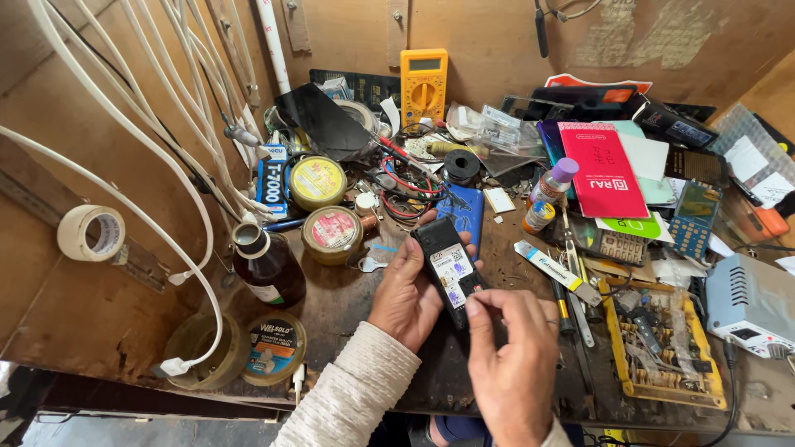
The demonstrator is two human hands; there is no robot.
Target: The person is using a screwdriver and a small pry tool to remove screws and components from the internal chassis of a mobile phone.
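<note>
Item: small black phone (448,266), back up above the table (348,319); I am cradling it in my closed left hand (407,294), right hand (513,348) fingertips pinching its lower end, best kept steady.

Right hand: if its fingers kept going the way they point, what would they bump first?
The right hand points up-left, fingers already on the small black phone with stickers held by the left hand. Beyond, probably the blue phone cover.

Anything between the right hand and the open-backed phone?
Nothing visible. The left hand holds the phone from below; the right hand has its fingertips already at the phone's lower end. Bench clutter sits beyond it.
</note>
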